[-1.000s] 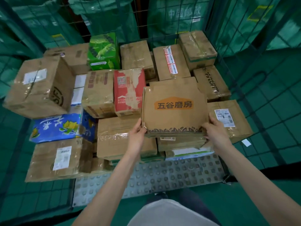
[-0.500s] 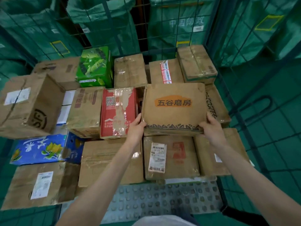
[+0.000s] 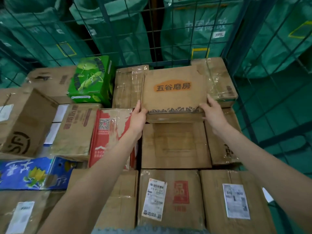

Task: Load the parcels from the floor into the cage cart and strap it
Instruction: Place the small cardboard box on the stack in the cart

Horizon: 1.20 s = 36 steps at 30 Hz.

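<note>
A flat brown parcel with an orange label (image 3: 173, 92) lies on top of other boxes at the back of the green wire cage cart (image 3: 118, 36). My left hand (image 3: 139, 115) grips its near left corner. Its near right corner is held by my right hand (image 3: 213, 114). Under and around it the cart is packed with parcels: a green printed box (image 3: 92, 78), a red and white box (image 3: 109, 135), a plain brown box (image 3: 175, 146) and a labelled brown box (image 3: 170, 198) close to me.
A large brown box with a round black logo (image 3: 25, 122) sits at the left, and a blue printed carton (image 3: 33, 173) lies below it. Green mail sacks (image 3: 199, 29) hang behind the cage mesh. The cage's right side panel (image 3: 241, 81) stands close to my right hand.
Both hands have carried the orange-labelled parcel away from me, from the front rows to the back row of the cart. I have leaned further in over the load.
</note>
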Tool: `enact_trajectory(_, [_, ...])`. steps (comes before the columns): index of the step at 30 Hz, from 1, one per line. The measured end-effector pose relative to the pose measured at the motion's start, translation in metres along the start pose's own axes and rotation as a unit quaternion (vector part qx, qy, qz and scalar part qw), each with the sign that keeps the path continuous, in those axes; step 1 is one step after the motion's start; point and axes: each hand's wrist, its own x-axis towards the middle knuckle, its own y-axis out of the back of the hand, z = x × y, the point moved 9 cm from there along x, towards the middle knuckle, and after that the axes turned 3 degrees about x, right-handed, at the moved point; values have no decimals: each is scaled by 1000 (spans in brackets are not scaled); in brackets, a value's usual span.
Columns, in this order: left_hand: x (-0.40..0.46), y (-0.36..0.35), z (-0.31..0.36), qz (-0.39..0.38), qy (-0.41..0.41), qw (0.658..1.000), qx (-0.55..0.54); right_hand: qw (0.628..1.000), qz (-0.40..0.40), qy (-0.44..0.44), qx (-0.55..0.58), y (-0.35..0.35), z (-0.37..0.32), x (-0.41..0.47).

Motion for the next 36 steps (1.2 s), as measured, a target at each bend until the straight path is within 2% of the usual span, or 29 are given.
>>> enact_trajectory(4, [22,-3,17,47,-33,998,-9,999,19,23,-12,0,-15,25])
enact_trajectory(9, [31,-1,12,79,-47,996,-14,1000,1,-6,20,-11,-11,44])
enact_trajectory(14, [49,-21,35,35,-71,996,46,995,12,-73,70,-11,-2,64])
enact_trajectory(23, [86,-31,47,47,-27,999,5,996,48,-53,44,-8,-21,99])
enact_trajectory(27, [88,-33,53,25,-18,999,-21,995,60,-65,40,-8,-23,102])
enact_trajectory(36, [73,-20,58,33,1,998,-57,996,41,-31,70,-16,-34,91])
